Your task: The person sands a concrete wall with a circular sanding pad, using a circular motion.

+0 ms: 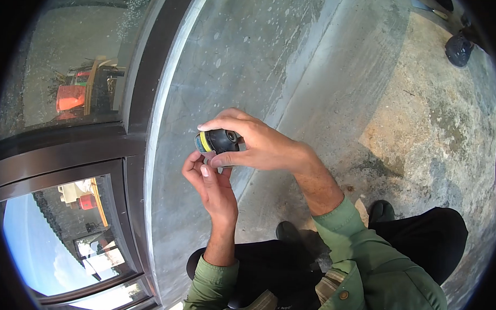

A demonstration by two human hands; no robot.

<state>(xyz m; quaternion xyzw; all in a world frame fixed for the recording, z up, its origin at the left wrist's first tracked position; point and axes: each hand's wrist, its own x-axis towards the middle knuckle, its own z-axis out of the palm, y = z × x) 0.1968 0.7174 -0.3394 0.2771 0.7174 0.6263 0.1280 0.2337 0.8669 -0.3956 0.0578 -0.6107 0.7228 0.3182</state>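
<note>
A small black rounded thing (224, 141) with a yellow band and a bluish end sits in my right hand (262, 142). The fingers reach over its top and the thumb lies along its underside. A round recess shows on its side facing me. My left hand (209, 191) is just below, palm turned up, its thumb and fingertips drawn together right at the banded end. A small pale pinkish flap shows between the two hands there; I cannot tell whether the left fingers pinch it.
Dark metal window frames (136, 69) with reflecting glass (54, 225) rise on the left. Beneath the hands is a grey concrete ledge (224, 61). Stained floor (424, 123) spreads to the right, with a black bundle (458, 50) and a flat tool with a pale handle (437, 13) at the top right.
</note>
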